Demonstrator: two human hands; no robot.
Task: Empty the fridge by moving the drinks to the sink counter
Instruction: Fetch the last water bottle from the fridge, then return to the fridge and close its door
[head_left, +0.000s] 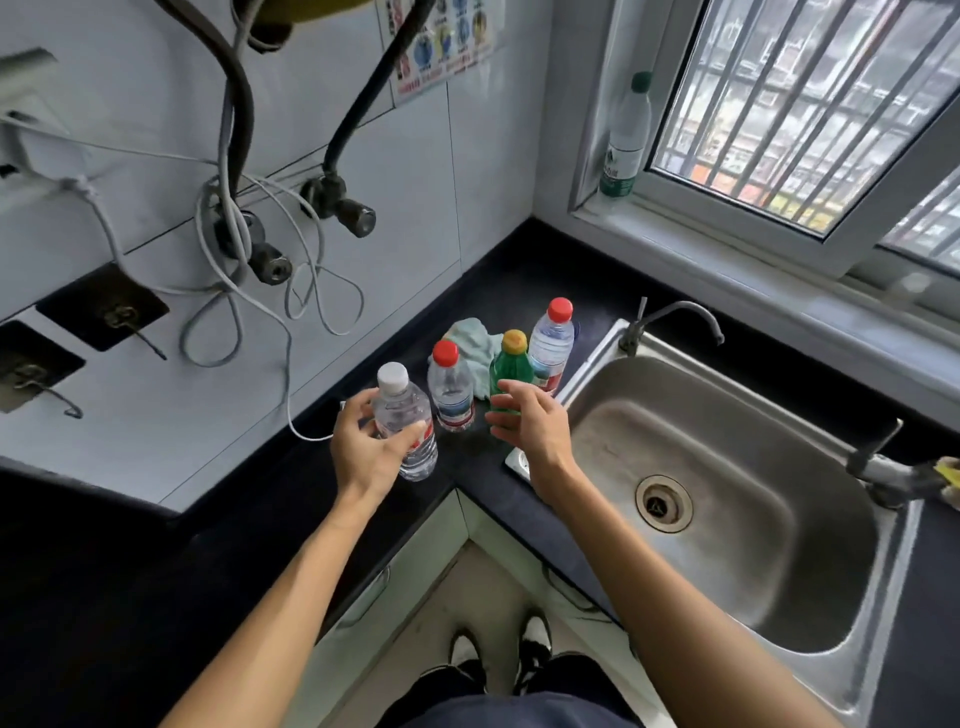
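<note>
Four drink bottles stand on the dark sink counter (470, 470), left of the steel sink (737, 467). My left hand (363, 447) grips the nearest one, a clear water bottle with a white cap (402, 402), thumb on its front and fingers behind. Behind it are a small clear bottle with a red cap (451, 389), a green bottle with a yellow cap (511, 364) and a taller clear bottle with a red cap (551, 343). My right hand (530, 421) hovers just in front of the green bottle with relaxed fingers, holding nothing.
A pale green cloth (470, 335) lies behind the bottles. A faucet (670, 317) stands at the sink's back edge and another tap (883, 473) at its right. White cables and valves (343, 208) hang on the tiled wall. A green-capped bottle (626, 135) stands on the window sill.
</note>
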